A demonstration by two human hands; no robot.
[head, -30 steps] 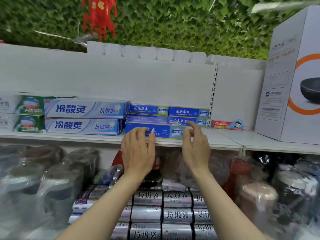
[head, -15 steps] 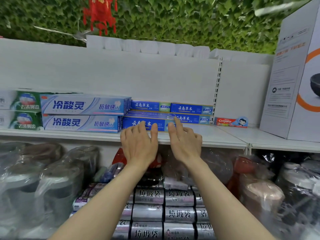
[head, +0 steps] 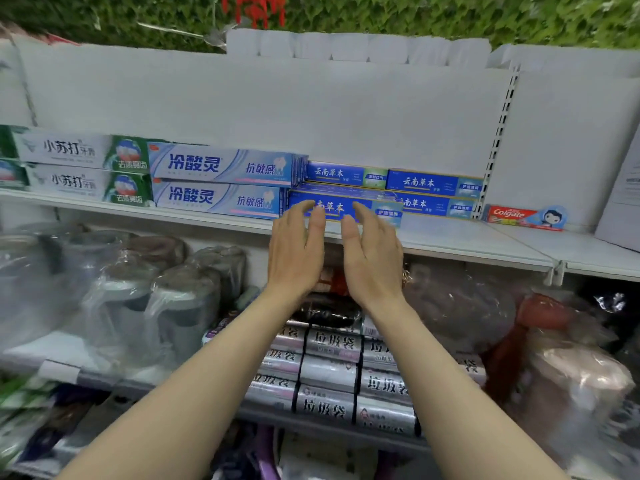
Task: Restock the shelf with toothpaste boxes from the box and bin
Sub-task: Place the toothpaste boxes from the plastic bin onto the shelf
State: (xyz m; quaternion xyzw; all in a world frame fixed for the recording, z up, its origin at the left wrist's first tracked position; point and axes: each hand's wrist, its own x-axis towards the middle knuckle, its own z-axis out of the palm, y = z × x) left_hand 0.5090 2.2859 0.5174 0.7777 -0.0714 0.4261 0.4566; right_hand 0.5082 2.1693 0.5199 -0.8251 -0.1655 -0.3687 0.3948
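Both hands are raised side by side in front of the shelf edge, fingers straight and loose, holding nothing. The left hand (head: 296,252) and right hand (head: 372,256) have their fingertips over the face of the front blue toothpaste box (head: 363,207); whether they touch it cannot be told. That box lies flat on the white shelf (head: 467,242), its front close to the shelf lip.

Half a second ago the hands were nearer together and lower against the box; now they are slightly parted, and the view has swung so that more of the left stock shows.

Right of the hands the shelf is bare out to a Colgate box (head: 519,216), with more blue boxes (head: 433,183) stacked behind. Left of the hands, pale toothpaste boxes (head: 221,181) butt against the blue one.

Below the hands, rolls of bin bags (head: 332,375) and plastic-wrapped goods (head: 138,296) are blurred. A large white carton (head: 620,216) is cut off at the right edge.
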